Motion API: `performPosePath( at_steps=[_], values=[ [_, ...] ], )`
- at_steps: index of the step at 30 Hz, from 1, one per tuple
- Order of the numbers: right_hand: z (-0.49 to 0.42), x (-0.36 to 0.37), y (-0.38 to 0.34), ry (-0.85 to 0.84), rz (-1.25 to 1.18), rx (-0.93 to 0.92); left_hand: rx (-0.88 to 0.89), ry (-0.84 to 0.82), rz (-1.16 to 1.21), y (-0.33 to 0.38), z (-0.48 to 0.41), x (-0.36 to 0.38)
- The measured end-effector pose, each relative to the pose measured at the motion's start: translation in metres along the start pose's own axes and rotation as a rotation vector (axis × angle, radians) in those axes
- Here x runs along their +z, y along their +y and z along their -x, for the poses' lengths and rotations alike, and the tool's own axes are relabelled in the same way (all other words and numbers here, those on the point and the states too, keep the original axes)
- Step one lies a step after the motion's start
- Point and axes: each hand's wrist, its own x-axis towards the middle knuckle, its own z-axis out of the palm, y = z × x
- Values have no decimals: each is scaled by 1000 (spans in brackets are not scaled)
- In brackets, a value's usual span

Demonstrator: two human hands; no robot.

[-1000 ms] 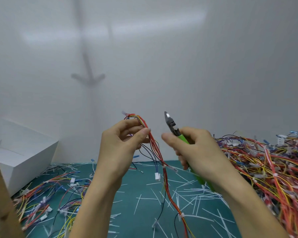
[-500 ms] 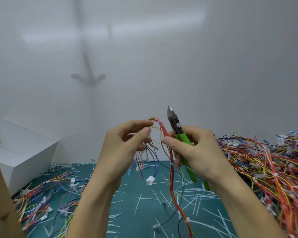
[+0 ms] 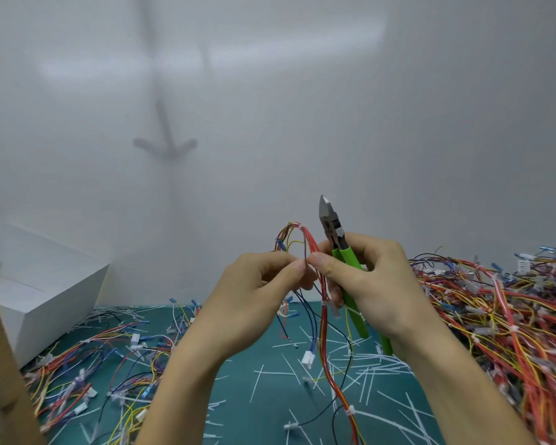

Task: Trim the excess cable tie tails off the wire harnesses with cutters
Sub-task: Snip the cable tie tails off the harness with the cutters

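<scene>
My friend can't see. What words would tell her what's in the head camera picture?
The left hand pinches a colourful wire harness held up, while the right hand grips green-handled cutters pointing up beside it. Below, a teal mat is strewn with white cut tie tails and more harnesses.

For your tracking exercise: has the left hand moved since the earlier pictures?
Yes: left hand shifted right, away from the white box, toward the right hand.

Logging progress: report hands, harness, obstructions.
Left hand pinches harness. Right hand grips cutters, thumb on harness. Cutters point up, not cutting. Nothing blocking.
</scene>
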Motion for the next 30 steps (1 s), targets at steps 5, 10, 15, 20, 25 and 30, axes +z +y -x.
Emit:
performPosePath(
  at_steps=[5,10,15,20,25,30],
  values=[
    [-1,0,2,26,18,-12,30,-21,64,3,-1,3],
    [-2,0,4,34,22,-21,75,-112,136,3,0,7],
    [-2,0,4,28,-1,-24,87,-124,99,1,0,10],
    [-2,0,3,30,6,-31,55,-108,99,3,1,10],
    [-2,-1,2,46,-6,-49,52,-46,107,5,0,11],
    [-3,-5,2,80,-47,-17,21,25,183,5,0,5]
  ],
)
